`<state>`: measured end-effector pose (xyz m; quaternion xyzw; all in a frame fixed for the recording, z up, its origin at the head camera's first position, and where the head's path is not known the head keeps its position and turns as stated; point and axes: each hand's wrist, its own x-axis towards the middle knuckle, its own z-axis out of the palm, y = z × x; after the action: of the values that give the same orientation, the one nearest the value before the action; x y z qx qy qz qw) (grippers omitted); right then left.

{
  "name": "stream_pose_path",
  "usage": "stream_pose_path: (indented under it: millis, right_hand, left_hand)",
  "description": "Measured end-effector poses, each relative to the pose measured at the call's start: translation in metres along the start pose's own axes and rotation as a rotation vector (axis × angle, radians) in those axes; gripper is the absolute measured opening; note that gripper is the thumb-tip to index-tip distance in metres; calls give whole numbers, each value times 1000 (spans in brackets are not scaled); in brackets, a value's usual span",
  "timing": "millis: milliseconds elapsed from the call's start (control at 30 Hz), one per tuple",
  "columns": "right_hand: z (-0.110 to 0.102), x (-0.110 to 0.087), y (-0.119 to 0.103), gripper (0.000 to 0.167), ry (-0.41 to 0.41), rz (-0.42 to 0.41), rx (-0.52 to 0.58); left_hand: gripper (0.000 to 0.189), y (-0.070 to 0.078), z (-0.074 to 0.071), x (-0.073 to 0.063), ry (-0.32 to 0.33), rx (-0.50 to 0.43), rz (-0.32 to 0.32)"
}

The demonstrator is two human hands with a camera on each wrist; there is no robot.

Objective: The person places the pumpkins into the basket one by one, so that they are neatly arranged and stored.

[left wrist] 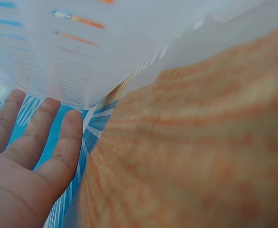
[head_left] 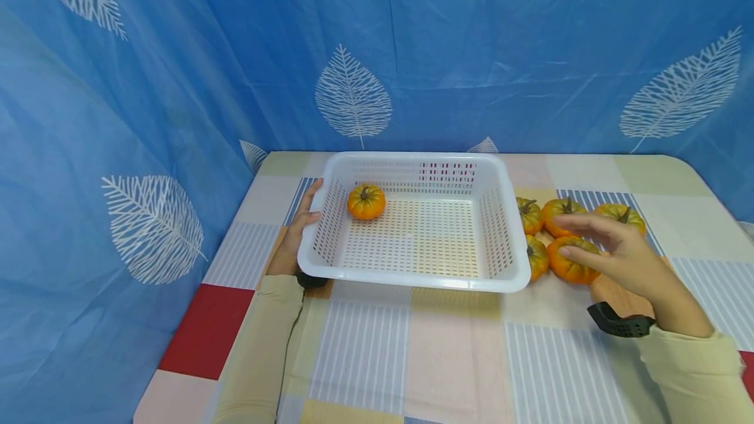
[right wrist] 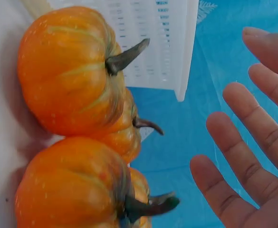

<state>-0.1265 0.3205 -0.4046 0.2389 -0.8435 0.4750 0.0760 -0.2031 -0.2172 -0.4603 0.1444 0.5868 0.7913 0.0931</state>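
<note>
A white plastic basket (head_left: 412,275) with slotted walls stands on the table, one small orange pumpkin (head_left: 366,203) inside near its left wall. My left hand (head_left: 296,231) rests against the basket's left side; the left wrist view shows its fingers (left wrist: 65,147) fairly straight beside the outer wall. To the right of the basket, several more pumpkins (head_left: 573,268) sit close together. Over them hovers my right hand (head_left: 618,250), thumb and fingers spread. In the right wrist view a gap separates that hand (right wrist: 253,190) from the stemmed pumpkins (right wrist: 65,71), and nothing is in it.
A checked, striped cloth (head_left: 365,358) covers the table. Blue curtain with white leaf prints (head_left: 353,93) hangs behind the table and along its left side. Black wrist bands (head_left: 621,322) are worn on both arms.
</note>
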Motion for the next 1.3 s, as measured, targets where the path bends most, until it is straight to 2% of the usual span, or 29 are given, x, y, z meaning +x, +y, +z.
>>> stream_pose_path:
  millis: [367,667,867,1100,1300]
  right_hand:
    - [-11,-11,11,55,-9,43,-92]
    - [-17,-21,27,57,26,73,-68]
    - [-20,-28,34,54,14,119,-90]
    - [-21,-33,39,55,-16,153,-107]
    - [-22,-36,47,59,-23,153,-114]
  left_hand:
    - [73,0,-1,1,-22,-1,11]
    - [66,-4,-5,6,-74,-50,54]
    - [67,-4,-4,5,-68,-41,51]
    - [69,-6,-7,9,-132,-33,111]
    - [69,-7,-8,10,-148,-31,129]
